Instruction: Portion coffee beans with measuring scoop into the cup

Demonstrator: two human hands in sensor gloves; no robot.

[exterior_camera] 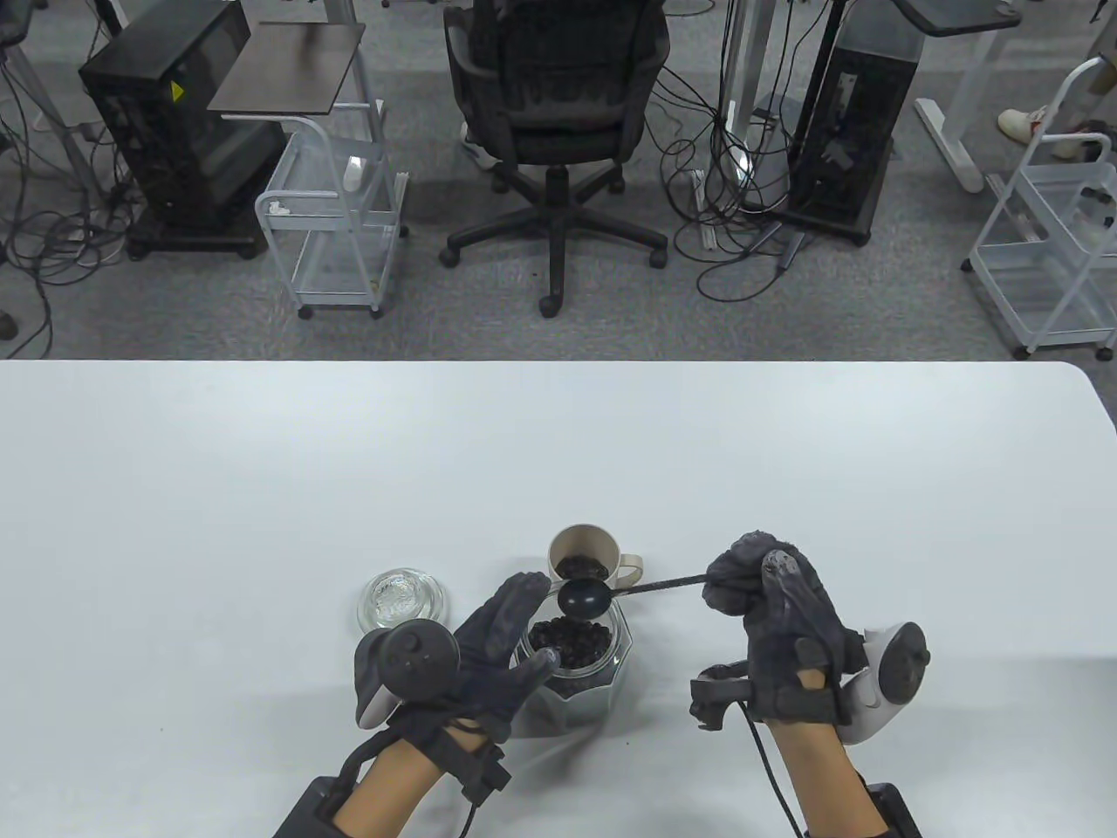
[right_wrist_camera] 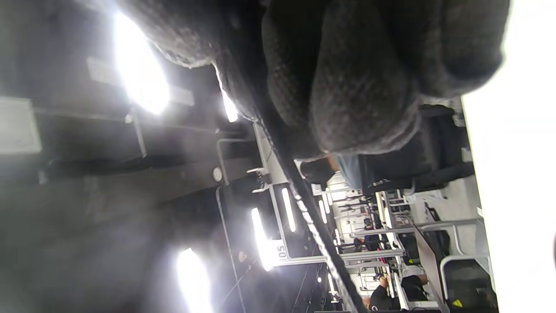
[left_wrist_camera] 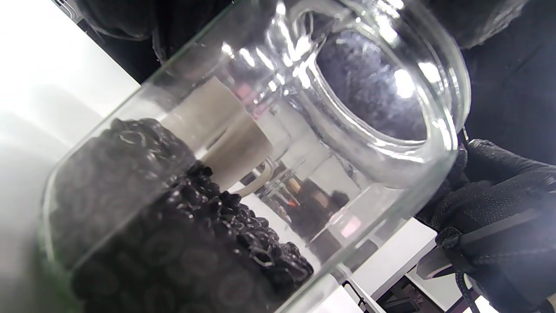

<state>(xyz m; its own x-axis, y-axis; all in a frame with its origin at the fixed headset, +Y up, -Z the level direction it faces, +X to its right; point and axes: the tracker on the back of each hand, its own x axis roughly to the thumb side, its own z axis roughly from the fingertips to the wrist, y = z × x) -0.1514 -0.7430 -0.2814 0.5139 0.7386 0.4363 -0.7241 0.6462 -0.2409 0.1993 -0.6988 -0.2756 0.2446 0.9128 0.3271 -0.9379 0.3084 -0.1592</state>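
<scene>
Hovering between the jar mouth and the cup just beyond, the scoop is light and stiff, best held far back on its thin handle, where the right hand pinches it. The beans are loose and spill easily. The left hand wraps the slick, breakable glass jar; its lid lies left.

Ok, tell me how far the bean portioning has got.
Done: the glass lid is off and lies beside the jar, and the cup already holds some beans. In hand: the left hand steadies the jar while the right hand holds the scoop by its handle, bowl between jar mouth and cup. Left: further scoops, if more are wanted; many beans are left in the jar.
</scene>
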